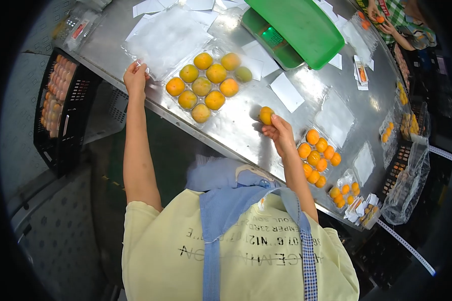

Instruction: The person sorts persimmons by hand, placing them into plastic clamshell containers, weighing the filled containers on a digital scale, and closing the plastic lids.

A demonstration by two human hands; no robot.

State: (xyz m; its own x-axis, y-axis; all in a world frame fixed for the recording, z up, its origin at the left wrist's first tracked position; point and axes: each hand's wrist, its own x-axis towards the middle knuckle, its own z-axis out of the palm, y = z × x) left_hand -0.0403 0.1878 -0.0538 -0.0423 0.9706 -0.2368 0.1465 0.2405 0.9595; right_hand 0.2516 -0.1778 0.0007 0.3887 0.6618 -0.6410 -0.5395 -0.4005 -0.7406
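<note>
My left hand (135,79) pinches the near left corner of the clear plastic lid (168,42) of a clamshell pack, which lies opened out flat. Joined to the lid, the clear tray (217,111) holds several round yellow-orange fruits (202,86), some tinged green. To the right of this tray, my right hand (280,133) holds one more such fruit (266,115) between thumb and fingers, above the metal table (241,133). The fruit's exact kind is unclear.
A green weighing scale (299,30) stands at the back, with white cards (287,92) around it. More fruit packs (317,158) lie open at right. A black crate of fruit (60,100) stands at left. Another person's hands (384,22) hold fruit at far right.
</note>
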